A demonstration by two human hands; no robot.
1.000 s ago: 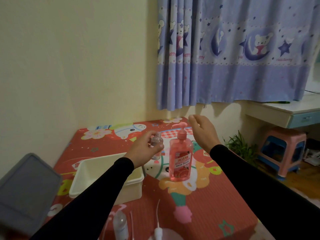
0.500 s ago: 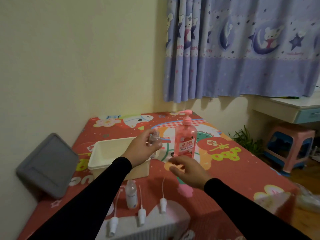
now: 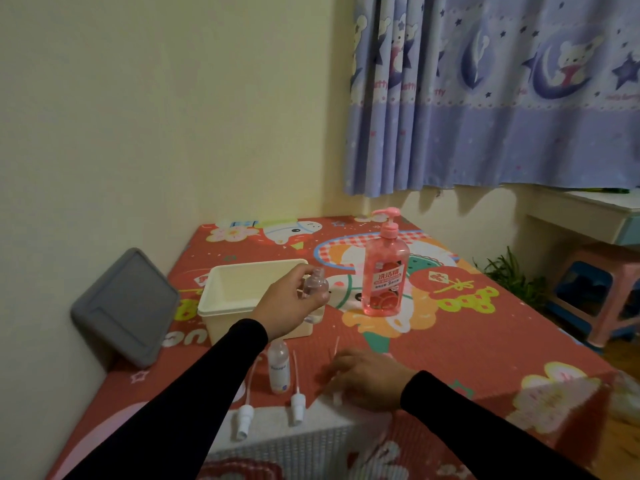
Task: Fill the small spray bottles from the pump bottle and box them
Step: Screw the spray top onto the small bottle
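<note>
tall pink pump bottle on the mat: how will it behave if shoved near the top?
The tall pink plastic pump bottle looks nearly full, so probably heavy for its size. It stands upright on a narrow base, so a high push would likely tip it. The red foam-like play mat looks textured, so sliding seems less likely.

The right hand is motion-blurred; its fingertips cannot be separated, and whatever lies beneath them, apparently a spray head near the pump bottle, is not resolvable. The left hand covers most of a small clear bottle on the box side of the pump bottle; the bottle's fill level cannot be read. The left forearm hides the front right corner of the cream box. Label text on the small standing bottle, nearer the camera than the pump bottle, is too small to read. The pink stool, right of the pump bottle, is cut by the picture's edge.
</note>
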